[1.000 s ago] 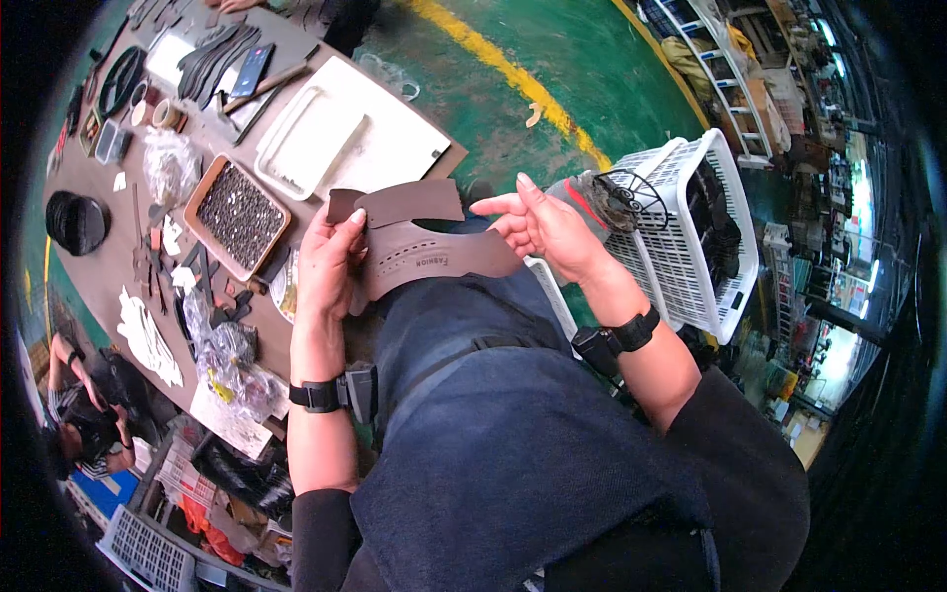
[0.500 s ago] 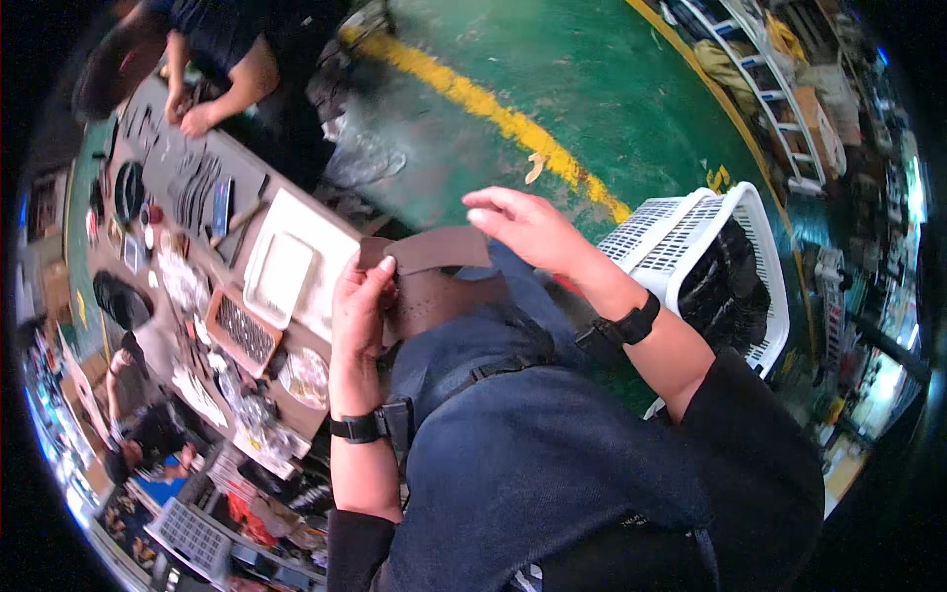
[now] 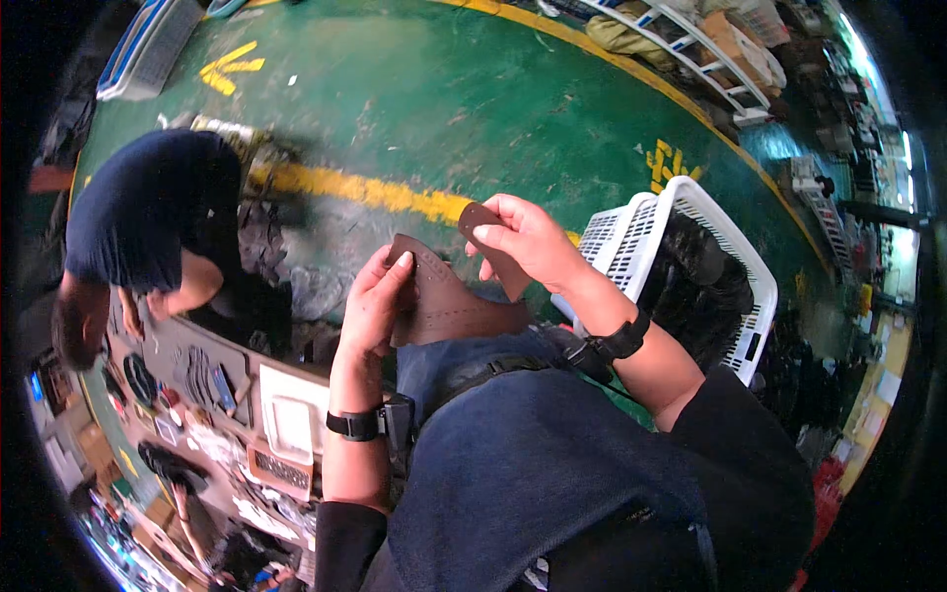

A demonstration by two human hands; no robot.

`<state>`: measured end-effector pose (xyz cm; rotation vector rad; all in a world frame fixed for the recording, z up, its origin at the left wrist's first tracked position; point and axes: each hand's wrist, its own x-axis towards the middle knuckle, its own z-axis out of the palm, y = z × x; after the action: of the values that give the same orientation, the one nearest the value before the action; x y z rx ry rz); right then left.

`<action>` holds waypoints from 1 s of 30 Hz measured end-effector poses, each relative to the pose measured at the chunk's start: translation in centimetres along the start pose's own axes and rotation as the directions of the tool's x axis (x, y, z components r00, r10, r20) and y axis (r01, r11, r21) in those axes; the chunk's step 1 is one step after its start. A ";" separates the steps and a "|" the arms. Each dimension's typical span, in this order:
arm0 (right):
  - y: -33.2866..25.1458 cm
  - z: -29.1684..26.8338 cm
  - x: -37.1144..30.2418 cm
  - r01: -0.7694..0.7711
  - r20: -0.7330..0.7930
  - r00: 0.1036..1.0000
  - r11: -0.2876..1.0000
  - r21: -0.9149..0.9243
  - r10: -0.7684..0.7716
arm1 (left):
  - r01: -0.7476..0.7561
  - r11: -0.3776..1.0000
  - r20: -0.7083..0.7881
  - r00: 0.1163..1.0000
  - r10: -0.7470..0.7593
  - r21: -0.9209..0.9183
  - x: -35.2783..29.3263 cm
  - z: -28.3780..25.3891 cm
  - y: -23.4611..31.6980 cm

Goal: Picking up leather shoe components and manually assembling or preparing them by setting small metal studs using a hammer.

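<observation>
My left hand pinches a curved brown leather-like piece at its upper corner, thumb on top. Rows of small holes run along that piece, and its lower edge lies against my dark blue apron. In my right hand is a narrower brown strip with rounded upper end, gripped between thumb and fingers. The strip is tilted and held to the right of the larger piece, with a gap between their upper ends.
A white plastic basket with dark bundled material stands at my right. On the left, a worktable carries a white tray, a box of small parts and dark cut strips. A co-worker bends over its far end.
My right hand, open beside the pieces before, now grips the narrow strip. That strip has left my left hand, which keeps the larger piece. The view has swung to the right.
</observation>
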<state>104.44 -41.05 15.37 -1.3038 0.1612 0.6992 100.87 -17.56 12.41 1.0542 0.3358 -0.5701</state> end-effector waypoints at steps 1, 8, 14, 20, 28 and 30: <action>-0.8 -1.0 0.8 0.038 -0.019 0.999 0.999 -0.017 -0.038 | 0.004 1.000 0.027 1.000 -0.004 0.007 1.9 0.7 1.0; -6.2 -8.3 6.5 0.104 -0.229 0.960 0.963 -0.248 -0.163 | -0.010 0.947 0.222 0.973 -0.065 0.320 16.7 8.7 8.0; -10.7 -17.8 7.3 0.267 -0.524 0.812 0.962 -0.059 -0.257 | -0.137 0.838 0.454 0.880 -0.141 0.527 28.6 18.8 11.9; -14.0 -33.3 7.0 0.468 -0.726 0.639 0.878 0.105 -0.253 | -0.249 0.770 0.574 0.799 -0.179 0.587 41.6 35.2 10.2; -22.8 -54.2 1.2 0.628 -0.776 0.609 0.697 0.347 -0.162 | -0.293 0.732 0.683 0.662 -0.309 0.615 53.5 58.7 9.3; -24.7 -58.7 -1.4 0.668 -0.795 0.588 0.642 0.376 -0.147 | -0.278 0.761 0.693 0.659 -0.292 0.586 56.0 64.2 8.8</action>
<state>132.90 -97.93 19.76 -0.7867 0.6343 -0.3598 150.73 -86.82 19.38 1.3715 -0.6855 -1.1382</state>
